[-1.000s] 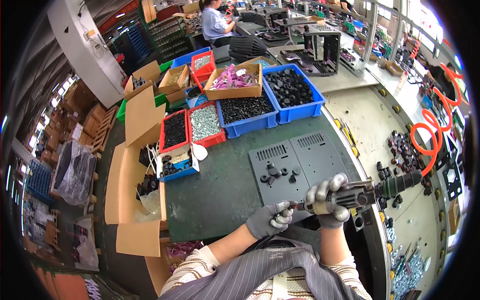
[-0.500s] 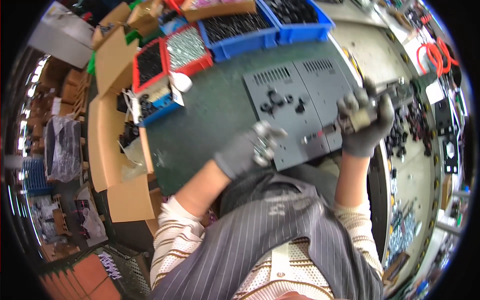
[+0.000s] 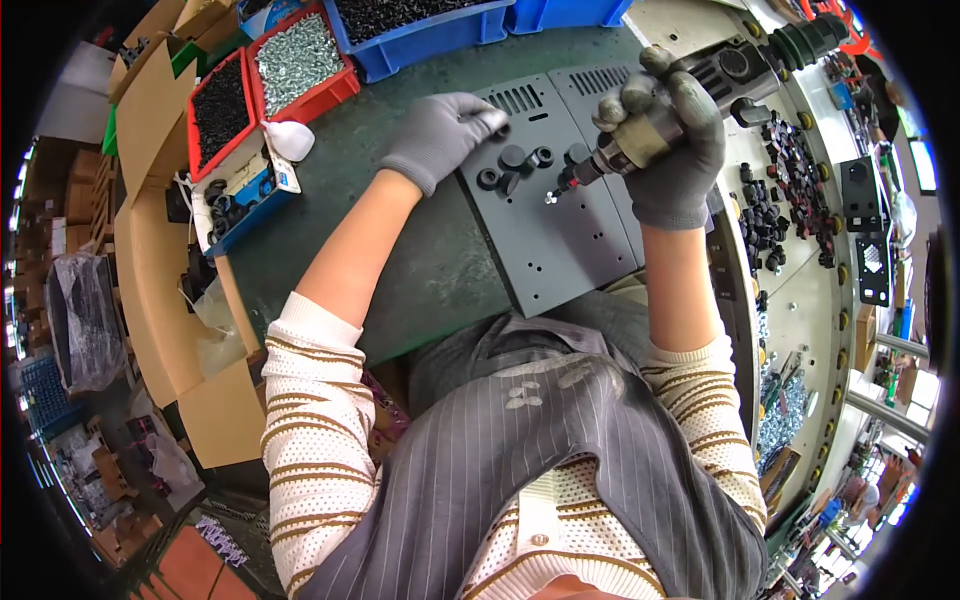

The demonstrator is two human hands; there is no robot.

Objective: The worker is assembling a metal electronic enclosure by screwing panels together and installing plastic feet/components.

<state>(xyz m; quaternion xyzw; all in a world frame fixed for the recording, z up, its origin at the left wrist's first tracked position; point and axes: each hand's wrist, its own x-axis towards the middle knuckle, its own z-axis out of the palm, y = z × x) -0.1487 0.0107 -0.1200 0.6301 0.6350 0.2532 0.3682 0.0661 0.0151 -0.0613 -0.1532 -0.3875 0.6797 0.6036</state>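
Observation:
Two dark grey metal panels [image 3: 560, 245] with vent slots and small holes lie side by side on the green worktop. My right hand [image 3: 680, 150], in a grey glove, is wrapped round a power screwdriver [image 3: 645, 138]. Its bit points down and left over the panels, with a small silver screw [image 3: 551, 198] at the tip. Several black round feet [image 3: 512, 158] sit loose on the left panel. Over that panel's upper left edge, my gloved left hand [image 3: 445, 138] pinches a black round foot [image 3: 502, 130], partly hidden by the fingertips.
Red bins of black screws [image 3: 222, 110] and silver screws [image 3: 297, 62] stand at the far left, beside blue bins [image 3: 420, 40]. An open cardboard box [image 3: 150, 300] is at the left. A metal ledge with black parts [image 3: 765, 215] runs along the right.
My left hand has moved up from the panel's near left edge to its far left and pinches a black foot. The screwdriver has come up and left, with a screw now at its tip.

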